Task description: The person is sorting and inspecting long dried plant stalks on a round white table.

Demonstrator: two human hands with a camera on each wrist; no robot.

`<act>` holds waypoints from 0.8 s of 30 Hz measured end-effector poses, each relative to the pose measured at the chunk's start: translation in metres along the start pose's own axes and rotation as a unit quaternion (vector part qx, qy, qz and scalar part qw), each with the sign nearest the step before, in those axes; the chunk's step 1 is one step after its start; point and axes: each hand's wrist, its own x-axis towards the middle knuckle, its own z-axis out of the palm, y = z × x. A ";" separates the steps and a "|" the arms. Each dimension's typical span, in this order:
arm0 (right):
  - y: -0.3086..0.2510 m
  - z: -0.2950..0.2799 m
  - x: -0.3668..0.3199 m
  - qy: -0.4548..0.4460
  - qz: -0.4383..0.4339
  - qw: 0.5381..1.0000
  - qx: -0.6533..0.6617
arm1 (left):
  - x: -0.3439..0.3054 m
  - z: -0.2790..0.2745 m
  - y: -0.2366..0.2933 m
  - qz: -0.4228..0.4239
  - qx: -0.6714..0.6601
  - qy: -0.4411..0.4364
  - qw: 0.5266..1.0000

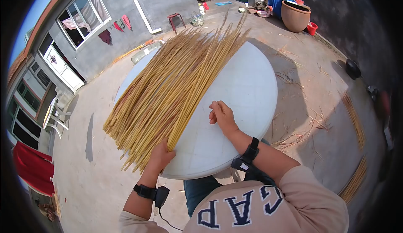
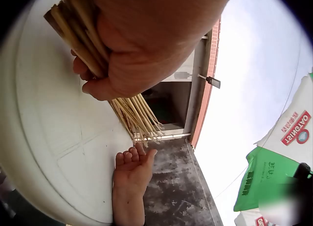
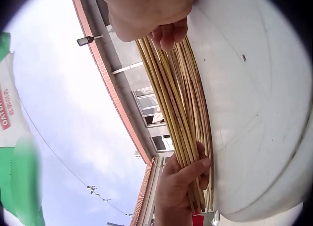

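Stalks jut past the near-left edge of the tabletop, so I fear one tug from the left hand, clamped on several, could spill others, with the right hand empty.

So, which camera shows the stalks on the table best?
The head view: it shows nearly the whole spread of stalks, ends to wispy tips. The left wrist view shows some ends in the left hand and more beyond it. The right wrist view shows one strip, partly hidden behind the right hand.
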 end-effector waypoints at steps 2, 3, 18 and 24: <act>0.000 -0.001 0.000 0.039 0.029 0.999 -0.002 | 0.004 0.005 -0.010 0.053 0.062 0.037 0.996; 0.001 -0.001 -0.001 0.032 0.023 0.999 -0.023 | 0.006 0.004 -0.008 0.056 0.067 0.034 0.996; -0.002 0.004 -0.005 -0.012 0.039 0.994 -0.103 | 0.075 -0.174 -0.067 -0.089 0.227 0.290 0.925; -0.001 0.004 -0.004 -0.011 0.053 0.993 -0.102 | 0.086 -0.183 -0.122 -0.209 0.381 0.266 0.861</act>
